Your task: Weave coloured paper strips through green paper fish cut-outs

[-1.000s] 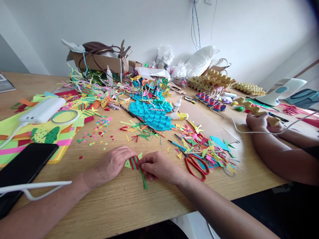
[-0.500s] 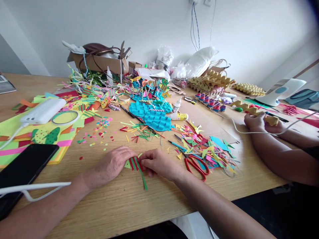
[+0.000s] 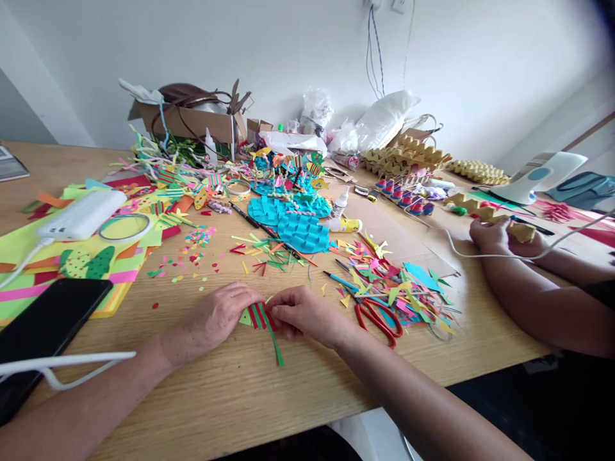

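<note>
A small light-green paper piece with red and green stripes (image 3: 254,316), shaped like a fish, lies between my hands near the table's front. My left hand (image 3: 218,317) has its fingers closed on the left and upper edge of it. My right hand (image 3: 307,315) pinches its right end, with thumb and forefinger together. From there a narrow green paper strip (image 3: 279,355) hangs out past the lower edge. My fingertips hide part of the paper. Right of my right hand lie red-handled scissors (image 3: 379,323), beside a pile of colourful paper scraps (image 3: 408,291).
Left are a black phone (image 3: 57,320), a white power bank (image 3: 81,214) and coloured paper sheets (image 3: 127,282). Ahead stand a blue layered paper craft (image 3: 302,234) and glue bottles (image 3: 341,203). At right, a co-worker's hands (image 3: 492,235) hold an egg-carton strip (image 3: 523,232); a white cable (image 3: 454,246) crosses there.
Almost nothing differs. My hands keep their places on the striped paper, and the view has shifted very slightly.
</note>
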{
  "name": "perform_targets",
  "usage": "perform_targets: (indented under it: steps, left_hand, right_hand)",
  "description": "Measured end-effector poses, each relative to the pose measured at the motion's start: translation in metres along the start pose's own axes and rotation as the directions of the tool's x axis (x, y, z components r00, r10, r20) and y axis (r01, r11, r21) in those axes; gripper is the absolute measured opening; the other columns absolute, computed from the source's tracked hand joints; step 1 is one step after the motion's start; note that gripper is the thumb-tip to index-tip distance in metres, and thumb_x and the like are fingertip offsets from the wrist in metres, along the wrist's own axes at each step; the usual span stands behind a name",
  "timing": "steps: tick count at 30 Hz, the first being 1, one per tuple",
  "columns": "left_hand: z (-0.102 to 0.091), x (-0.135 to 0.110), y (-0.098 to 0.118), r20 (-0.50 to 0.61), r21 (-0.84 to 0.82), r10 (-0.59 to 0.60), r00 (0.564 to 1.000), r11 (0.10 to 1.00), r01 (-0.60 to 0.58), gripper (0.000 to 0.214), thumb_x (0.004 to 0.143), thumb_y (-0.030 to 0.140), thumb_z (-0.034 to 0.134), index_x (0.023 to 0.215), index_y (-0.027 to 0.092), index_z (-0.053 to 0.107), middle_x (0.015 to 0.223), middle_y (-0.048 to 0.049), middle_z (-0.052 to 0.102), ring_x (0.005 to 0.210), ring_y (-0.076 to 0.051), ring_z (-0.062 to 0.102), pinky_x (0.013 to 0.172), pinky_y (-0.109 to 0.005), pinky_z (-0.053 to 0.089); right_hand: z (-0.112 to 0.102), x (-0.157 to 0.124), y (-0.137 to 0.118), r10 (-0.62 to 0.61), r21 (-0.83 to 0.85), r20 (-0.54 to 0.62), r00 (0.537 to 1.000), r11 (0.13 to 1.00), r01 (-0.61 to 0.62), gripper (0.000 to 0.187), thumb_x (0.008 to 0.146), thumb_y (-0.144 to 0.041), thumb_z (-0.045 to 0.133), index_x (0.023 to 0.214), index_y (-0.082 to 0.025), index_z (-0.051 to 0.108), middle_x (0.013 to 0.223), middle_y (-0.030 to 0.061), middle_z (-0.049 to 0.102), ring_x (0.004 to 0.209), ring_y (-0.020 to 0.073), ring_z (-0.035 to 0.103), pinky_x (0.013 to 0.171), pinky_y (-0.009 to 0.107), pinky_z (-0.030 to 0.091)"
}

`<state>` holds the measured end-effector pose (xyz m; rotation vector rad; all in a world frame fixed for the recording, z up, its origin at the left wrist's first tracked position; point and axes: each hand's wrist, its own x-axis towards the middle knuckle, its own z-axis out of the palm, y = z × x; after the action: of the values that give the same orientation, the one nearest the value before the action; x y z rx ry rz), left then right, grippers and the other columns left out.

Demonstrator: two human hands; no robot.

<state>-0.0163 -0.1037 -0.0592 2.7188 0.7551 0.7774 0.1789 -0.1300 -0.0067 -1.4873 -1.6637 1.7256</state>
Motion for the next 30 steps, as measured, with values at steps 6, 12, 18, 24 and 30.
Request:
perform_targets:
  steps: [6,12,18,24,30]
  left_hand:
    - [-0.001,0.001,0.002,-0.023,-0.024,0.001,1.0,1.0,-0.001,0.035,0.081,0.0,0.035,0.101,0.017,0.057,0.091,-0.0053,0.065,0.089,-0.016,0.059,0.078,-0.031,0.05]
    - [-0.003,0.003,0.004,-0.037,-0.031,0.002,0.999,1.0,-0.003,0.031,0.083,0.002,0.035,0.099,0.016,0.058,0.09,-0.0059,0.066,0.089,-0.016,0.06,0.079,-0.032,0.05]
    - [-0.001,0.003,0.001,-0.021,-0.016,-0.022,1.0,1.0,0.022,0.031,0.084,0.003,0.035,0.098,0.017,0.059,0.086,-0.005,0.066,0.086,-0.016,0.06,0.077,-0.031,0.051]
    - [0.001,0.001,-0.001,-0.04,-0.029,-0.034,0.999,0.999,0.033,0.03,0.084,0.004,0.037,0.099,0.017,0.06,0.089,-0.005,0.067,0.087,-0.016,0.061,0.078,-0.03,0.051]
    - [-0.002,0.003,0.001,-0.031,-0.106,-0.113,0.993,0.988,0.109,0.027,0.083,0.007,0.041,0.098,0.018,0.061,0.089,-0.0039,0.067,0.086,-0.015,0.061,0.077,-0.03,0.051]
  right_hand:
    - [0.003,-0.001,0.006,0.049,0.02,-0.008,0.999,0.999,-0.049,0.018,0.072,-0.007,0.04,0.066,-0.014,0.056,0.052,-0.0062,0.049,0.04,0.0031,0.045,0.037,0.013,0.032]
    - [0.002,-0.013,0.013,0.051,0.071,0.018,0.999,0.996,-0.052,0.018,0.074,-0.011,0.043,0.079,-0.014,0.06,0.056,-0.0061,0.049,0.039,0.003,0.045,0.037,0.014,0.034]
    - [-0.001,-0.004,0.0,-0.003,0.028,-0.023,1.0,1.0,0.003,0.02,0.073,-0.008,0.041,0.073,-0.014,0.06,0.05,-0.0065,0.048,0.04,0.0039,0.045,0.038,0.014,0.033]
    - [0.004,0.0,0.003,0.043,0.012,-0.011,0.999,0.999,-0.043,0.02,0.073,-0.007,0.04,0.065,-0.015,0.056,0.049,-0.0067,0.047,0.039,0.0034,0.044,0.037,0.014,0.033]
    - [0.003,-0.015,0.015,0.058,0.071,0.001,0.998,0.996,-0.058,0.019,0.073,-0.011,0.044,0.08,-0.015,0.061,0.053,-0.007,0.049,0.038,0.0042,0.045,0.036,0.015,0.033]
